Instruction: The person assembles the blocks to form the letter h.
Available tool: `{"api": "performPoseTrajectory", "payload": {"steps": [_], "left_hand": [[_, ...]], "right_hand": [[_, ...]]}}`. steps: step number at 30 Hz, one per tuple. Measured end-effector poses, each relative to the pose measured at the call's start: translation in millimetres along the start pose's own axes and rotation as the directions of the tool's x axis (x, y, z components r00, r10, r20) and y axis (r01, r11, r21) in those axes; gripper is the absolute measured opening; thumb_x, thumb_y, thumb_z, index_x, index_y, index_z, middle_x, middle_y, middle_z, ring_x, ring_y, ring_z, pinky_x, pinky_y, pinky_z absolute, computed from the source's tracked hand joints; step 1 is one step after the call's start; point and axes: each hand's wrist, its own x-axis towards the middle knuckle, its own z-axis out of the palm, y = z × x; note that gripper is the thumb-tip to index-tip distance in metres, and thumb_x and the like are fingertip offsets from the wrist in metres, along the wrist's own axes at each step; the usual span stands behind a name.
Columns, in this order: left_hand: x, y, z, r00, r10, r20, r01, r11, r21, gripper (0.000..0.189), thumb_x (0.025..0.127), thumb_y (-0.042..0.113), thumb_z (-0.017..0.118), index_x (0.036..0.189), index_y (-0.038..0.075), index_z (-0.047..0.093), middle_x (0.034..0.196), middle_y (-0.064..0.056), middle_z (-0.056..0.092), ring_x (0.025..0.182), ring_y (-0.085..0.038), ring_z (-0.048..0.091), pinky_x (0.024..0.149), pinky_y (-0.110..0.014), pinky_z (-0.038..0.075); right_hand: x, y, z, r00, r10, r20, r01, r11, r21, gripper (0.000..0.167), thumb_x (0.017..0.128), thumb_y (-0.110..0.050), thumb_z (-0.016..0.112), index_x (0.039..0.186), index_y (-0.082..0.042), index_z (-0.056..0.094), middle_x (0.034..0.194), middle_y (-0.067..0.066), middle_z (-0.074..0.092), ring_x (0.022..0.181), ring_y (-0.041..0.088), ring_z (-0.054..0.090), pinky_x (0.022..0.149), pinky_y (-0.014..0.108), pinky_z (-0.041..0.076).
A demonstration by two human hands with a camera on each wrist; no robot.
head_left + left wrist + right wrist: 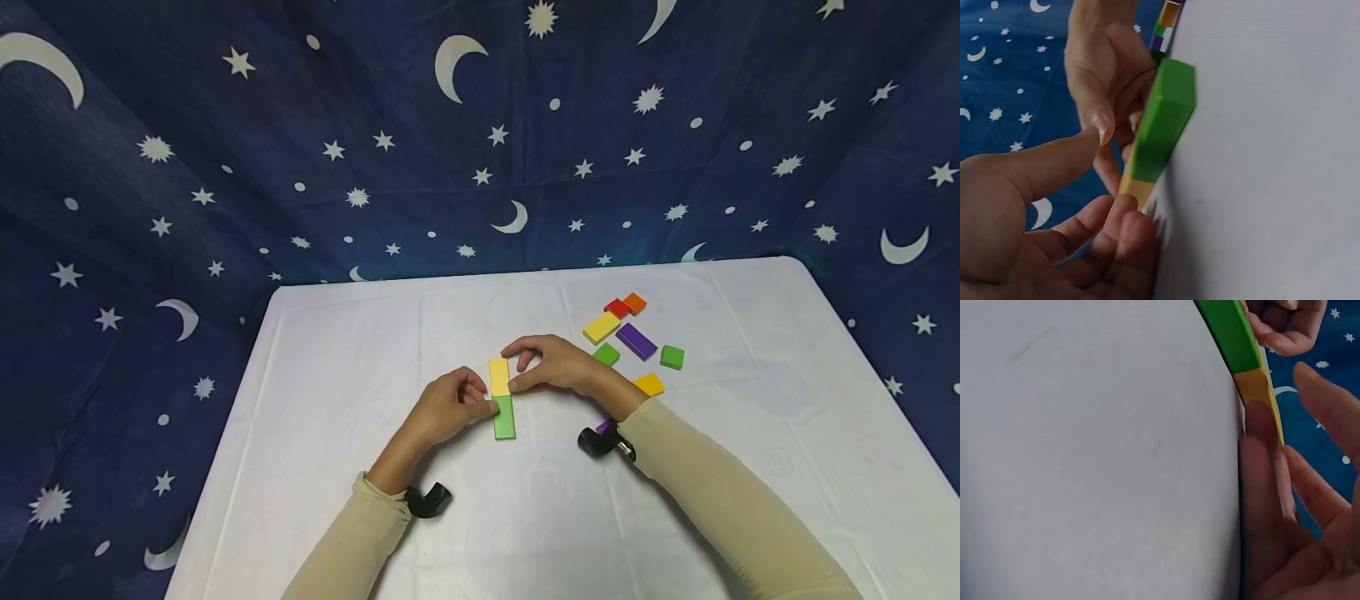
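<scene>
A yellow block (pixel 498 377) and a green block (pixel 504 417) lie end to end on the white table, the yellow one farther away. My left hand (pixel 448 406) is at their left side, its thumb tip overlapping the green block's edge and its other fingers beside the yellow one. From the right comes my right hand (pixel 555 365), with fingertips at the yellow block's far end and thumb near its right edge. In the right wrist view, nearly straight fingers (pixel 1263 487) touch the yellow block (pixel 1254 384), while the thumb stands apart from them.
Loose blocks are scattered to the right: a purple one (pixel 636 342), a yellow one (pixel 602 327), a red one (pixel 617 308), an orange one (pixel 635 303) and a green one (pixel 672 357). The right forearm partly covers others. A dark blue star-patterned cloth (pixel 420 167) hangs behind the table.
</scene>
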Motion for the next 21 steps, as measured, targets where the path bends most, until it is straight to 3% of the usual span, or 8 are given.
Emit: {"api": "performPoseTrajectory", "payload": {"steps": [4, 7, 9, 14, 17, 21], "left_hand": [[-0.5, 2.8, -0.9, 0.993, 0.109, -0.047, -0.104, 0.988, 0.111, 0.036, 0.086, 0.027, 0.083, 0.113, 0.010, 0.068, 0.101, -0.004, 0.068, 0.088, -0.018, 0.062, 0.079, -0.032, 0.050], [-2.0, 3.7, 0.6, 0.975, 0.214, -0.065, -0.190, 0.947, 0.260, 0.045, 0.087, 0.032, 0.082, 0.126, 0.012, 0.068, 0.123, -0.010, 0.065, 0.113, -0.027, 0.061, 0.096, -0.043, 0.051], [-3.7, 4.7, 1.8, 0.969, 0.243, -0.053, -0.210, 0.913, 0.349, 0.051, 0.089, 0.037, 0.079, 0.134, 0.016, 0.066, 0.140, -0.014, 0.058, 0.131, -0.033, 0.053, 0.106, -0.053, 0.045], [-7.2, 6.5, 1.7, 0.981, 0.193, 0.015, -0.176, 0.858, 0.483, 0.060, 0.092, 0.050, 0.072, 0.146, 0.029, 0.057, 0.163, -0.014, 0.036, 0.154, -0.042, 0.025, 0.112, -0.078, 0.023], [-7.3, 6.3, 0.0, 0.987, 0.150, 0.051, -0.155, 0.853, 0.498, 0.063, 0.092, 0.055, 0.069, 0.149, 0.033, 0.054, 0.168, -0.013, 0.028, 0.157, -0.045, 0.015, 0.108, -0.085, 0.013], [-7.1, 6.9, -0.8, 0.988, 0.124, 0.089, -0.152, 0.855, 0.497, 0.065, 0.092, 0.056, 0.069, 0.151, 0.034, 0.052, 0.169, -0.015, 0.023, 0.156, -0.049, 0.010, 0.104, -0.089, 0.008]], "right_hand": [[-7.9, -1.7, -6.8, 1.000, 0.004, 0.003, -0.004, 0.996, 0.087, 0.054, 0.081, -0.027, 0.088, 0.130, -0.023, 0.068, 0.107, 0.008, 0.064, 0.093, 0.023, 0.064, 0.081, 0.031, 0.057], [-18.8, -7.3, -16.9, 0.999, -0.026, -0.040, 0.030, 0.995, 0.092, 0.047, 0.088, -0.029, 0.081, 0.132, -0.020, 0.067, 0.109, 0.009, 0.063, 0.089, 0.028, 0.068, 0.078, 0.035, 0.059], [-27.1, -10.7, -26.5, 0.995, -0.052, -0.088, 0.058, 0.996, 0.065, 0.045, 0.091, -0.031, 0.078, 0.132, -0.018, 0.067, 0.107, 0.009, 0.063, 0.087, 0.031, 0.067, 0.077, 0.038, 0.058], [-46.3, -10.6, -52.7, 0.978, -0.114, -0.176, 0.093, 0.988, -0.122, 0.045, 0.093, -0.041, 0.075, 0.131, -0.016, 0.068, 0.102, 0.005, 0.065, 0.089, 0.029, 0.065, 0.079, 0.039, 0.056], [-55.0, -1.5, -67.3, 0.969, -0.129, -0.210, 0.075, 0.966, -0.247, 0.044, 0.093, -0.043, 0.074, 0.128, -0.016, 0.070, 0.100, 0.003, 0.066, 0.093, 0.023, 0.064, 0.084, 0.034, 0.055], [-65.3, 15.5, -82.7, 0.959, -0.125, -0.254, 0.025, 0.931, -0.363, 0.041, 0.093, -0.040, 0.075, 0.123, -0.014, 0.072, 0.097, 0.003, 0.067, 0.091, 0.021, 0.062, 0.080, 0.031, 0.052]]}}
